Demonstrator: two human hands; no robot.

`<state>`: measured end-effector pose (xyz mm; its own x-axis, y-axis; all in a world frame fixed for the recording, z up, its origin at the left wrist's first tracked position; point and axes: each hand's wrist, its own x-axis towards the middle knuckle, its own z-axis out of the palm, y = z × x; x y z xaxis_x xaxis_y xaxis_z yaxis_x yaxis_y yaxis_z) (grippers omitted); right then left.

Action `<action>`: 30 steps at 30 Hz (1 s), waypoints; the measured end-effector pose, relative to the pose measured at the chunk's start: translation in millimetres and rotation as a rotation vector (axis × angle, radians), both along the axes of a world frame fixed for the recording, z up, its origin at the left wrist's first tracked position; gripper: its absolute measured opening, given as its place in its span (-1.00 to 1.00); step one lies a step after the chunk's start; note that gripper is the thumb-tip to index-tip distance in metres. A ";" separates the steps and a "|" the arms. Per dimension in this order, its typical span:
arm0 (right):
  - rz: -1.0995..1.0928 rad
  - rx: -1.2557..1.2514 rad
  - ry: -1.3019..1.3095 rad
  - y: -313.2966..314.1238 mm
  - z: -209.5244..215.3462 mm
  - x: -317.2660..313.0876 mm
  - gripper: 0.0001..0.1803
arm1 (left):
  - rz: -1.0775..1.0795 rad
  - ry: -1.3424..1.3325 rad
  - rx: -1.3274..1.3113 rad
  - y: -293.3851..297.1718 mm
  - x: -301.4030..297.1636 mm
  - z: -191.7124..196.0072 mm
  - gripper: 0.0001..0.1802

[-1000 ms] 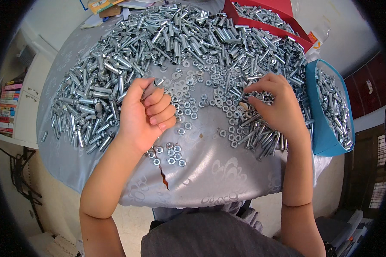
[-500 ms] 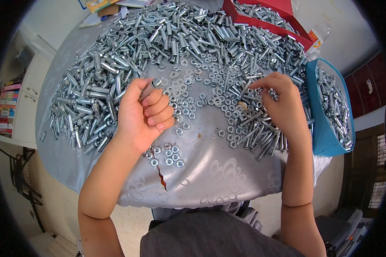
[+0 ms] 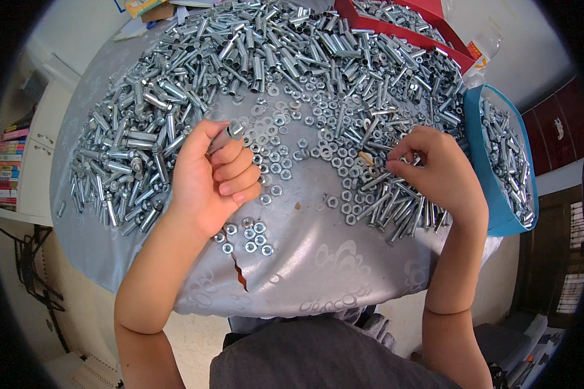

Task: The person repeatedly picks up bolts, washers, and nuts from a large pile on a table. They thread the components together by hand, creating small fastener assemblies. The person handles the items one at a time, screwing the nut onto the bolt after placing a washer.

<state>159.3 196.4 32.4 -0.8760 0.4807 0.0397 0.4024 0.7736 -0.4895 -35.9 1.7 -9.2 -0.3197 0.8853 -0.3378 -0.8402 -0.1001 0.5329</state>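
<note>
My left hand point(image 3: 214, 172) is closed in a fist around a metal sleeve point(image 3: 222, 139), a short shiny tube whose open end sticks out between thumb and forefinger. Over the pile of thin bolts point(image 3: 402, 207) on the right, my right hand point(image 3: 441, 168) has thumb and forefinger bent toward each other in a pinch. Whatever lies between those fingertips is too small to make out. Loose nuts point(image 3: 349, 181) and flat washers point(image 3: 259, 133) are spread between the hands. A small group of nuts point(image 3: 259, 240) lies below my left wrist.
A large heap of metal sleeves point(image 3: 253, 52) covers the back and left of the cloth-covered table point(image 3: 305, 272). At the back right stands a red box point(image 3: 409, 40) of metal parts; a blue container point(image 3: 496, 223) of bolts is beside my right arm. The cloth has a tear point(image 3: 240, 275).
My right hand has moved down and slightly right, its fingers curling closer together over the bolts. My left hand keeps its hold on the sleeve, almost still.
</note>
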 end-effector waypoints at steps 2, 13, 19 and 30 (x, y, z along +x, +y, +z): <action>-0.018 0.026 -0.025 0.4 -2.9 0.4 -0.84 | -0.012 0.016 -0.004 1.1 0.0 -0.3 -0.54; -0.127 0.069 -0.064 -12.7 -6.3 -3.6 -0.80 | -0.034 0.004 -0.027 1.2 1.0 -1.2 -0.53; -0.030 0.222 -0.084 -13.4 -7.6 -2.8 -0.88 | -0.041 0.009 -0.002 0.2 -0.4 -1.7 -0.53; 0.084 -0.169 0.278 -18.0 -8.7 -11.6 -0.91 | -0.072 0.036 -0.153 0.0 7.3 2.7 -0.53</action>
